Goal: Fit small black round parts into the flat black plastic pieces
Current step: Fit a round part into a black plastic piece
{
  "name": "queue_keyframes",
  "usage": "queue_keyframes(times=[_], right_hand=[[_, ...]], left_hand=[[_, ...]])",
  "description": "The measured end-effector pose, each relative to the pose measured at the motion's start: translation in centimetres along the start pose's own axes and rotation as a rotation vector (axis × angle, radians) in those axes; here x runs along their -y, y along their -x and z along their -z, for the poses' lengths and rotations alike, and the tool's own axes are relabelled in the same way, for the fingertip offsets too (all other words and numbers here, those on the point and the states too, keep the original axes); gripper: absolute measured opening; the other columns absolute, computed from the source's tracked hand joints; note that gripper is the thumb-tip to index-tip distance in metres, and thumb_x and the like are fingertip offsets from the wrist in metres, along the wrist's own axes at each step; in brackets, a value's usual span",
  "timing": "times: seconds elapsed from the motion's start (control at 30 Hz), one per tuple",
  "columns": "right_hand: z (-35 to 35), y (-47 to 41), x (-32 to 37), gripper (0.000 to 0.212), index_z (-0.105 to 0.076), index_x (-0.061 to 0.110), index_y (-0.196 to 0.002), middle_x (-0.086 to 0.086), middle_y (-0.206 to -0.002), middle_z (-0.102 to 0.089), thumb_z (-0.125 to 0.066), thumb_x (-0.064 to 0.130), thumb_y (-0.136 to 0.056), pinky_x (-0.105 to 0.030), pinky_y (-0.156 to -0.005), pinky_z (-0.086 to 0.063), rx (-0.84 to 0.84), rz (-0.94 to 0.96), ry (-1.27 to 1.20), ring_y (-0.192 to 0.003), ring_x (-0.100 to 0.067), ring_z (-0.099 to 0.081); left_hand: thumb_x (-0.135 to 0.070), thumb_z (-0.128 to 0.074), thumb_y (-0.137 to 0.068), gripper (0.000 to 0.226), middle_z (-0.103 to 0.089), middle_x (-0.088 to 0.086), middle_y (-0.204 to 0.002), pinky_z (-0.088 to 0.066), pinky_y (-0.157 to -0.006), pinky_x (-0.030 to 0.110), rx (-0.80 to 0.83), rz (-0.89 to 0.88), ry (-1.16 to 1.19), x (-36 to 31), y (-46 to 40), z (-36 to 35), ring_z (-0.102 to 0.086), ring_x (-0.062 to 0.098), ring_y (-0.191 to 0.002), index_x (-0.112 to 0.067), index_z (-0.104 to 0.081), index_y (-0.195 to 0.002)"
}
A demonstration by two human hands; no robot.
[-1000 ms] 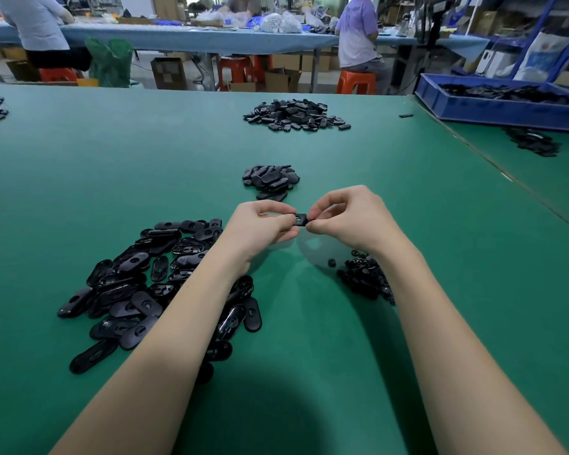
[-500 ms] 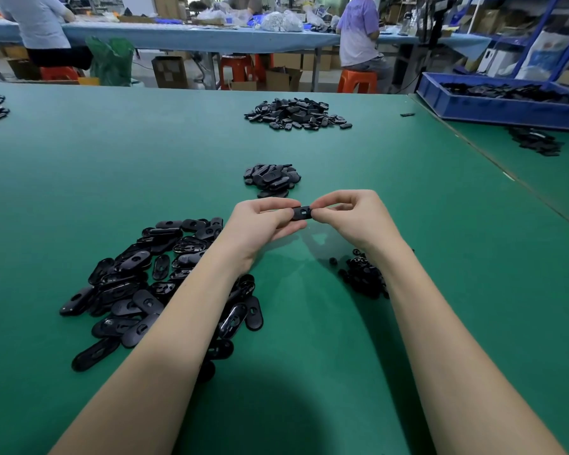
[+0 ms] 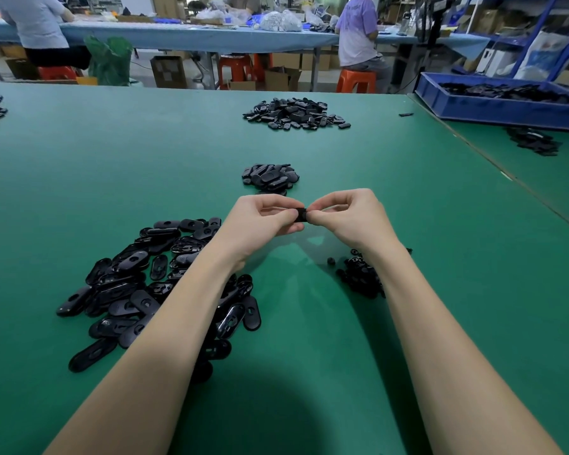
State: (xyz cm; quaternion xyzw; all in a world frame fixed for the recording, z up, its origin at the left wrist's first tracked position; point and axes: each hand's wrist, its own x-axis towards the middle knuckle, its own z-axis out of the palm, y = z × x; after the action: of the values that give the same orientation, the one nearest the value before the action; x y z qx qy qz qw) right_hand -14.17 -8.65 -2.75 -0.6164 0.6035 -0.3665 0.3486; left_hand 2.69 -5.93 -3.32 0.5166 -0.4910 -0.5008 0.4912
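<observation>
Above the green table [image 3: 440, 257] my left hand [image 3: 260, 224] and my right hand [image 3: 345, 215] meet, both pinching one flat black plastic piece [image 3: 300, 214], mostly hidden by the fingertips. Whether a round part sits in it cannot be seen. A big heap of flat oval black pieces [image 3: 151, 277] lies under and left of my left forearm. A small heap of black round parts [image 3: 358, 274] lies under my right wrist, one loose round part [image 3: 331, 261] beside it.
A small pile of black pieces [image 3: 270, 177] lies just beyond my hands, a larger pile [image 3: 293, 114] further back. A blue bin [image 3: 493, 106] of black parts stands at the far right. People sit at a far bench on orange stools.
Both hands have stayed together on the piece and shifted slightly away from me; my fingertips have closed further over it, hiding more of it.
</observation>
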Motion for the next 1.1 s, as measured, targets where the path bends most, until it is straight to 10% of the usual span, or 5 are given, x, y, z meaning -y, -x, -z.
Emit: queue_keyframes(times=[1.1], right_hand=[[-0.4, -0.2, -1.1, 0.015, -0.073, 0.021, -0.074, 0.02, -0.055, -0.06, -0.085, 0.03, -0.075, -0.006, -0.045, -0.034, 0.084, -0.001, -0.121, -0.047, 0.006, -0.048]], left_hand=[[-0.006, -0.074, -0.087, 0.012, -0.078, 0.013, -0.09, -0.055, -0.098, 0.038, -0.026, 0.009, -0.217, -0.2, 0.0, 0.1, -0.069, 0.017, -0.079, -0.017, -0.072, -0.089]])
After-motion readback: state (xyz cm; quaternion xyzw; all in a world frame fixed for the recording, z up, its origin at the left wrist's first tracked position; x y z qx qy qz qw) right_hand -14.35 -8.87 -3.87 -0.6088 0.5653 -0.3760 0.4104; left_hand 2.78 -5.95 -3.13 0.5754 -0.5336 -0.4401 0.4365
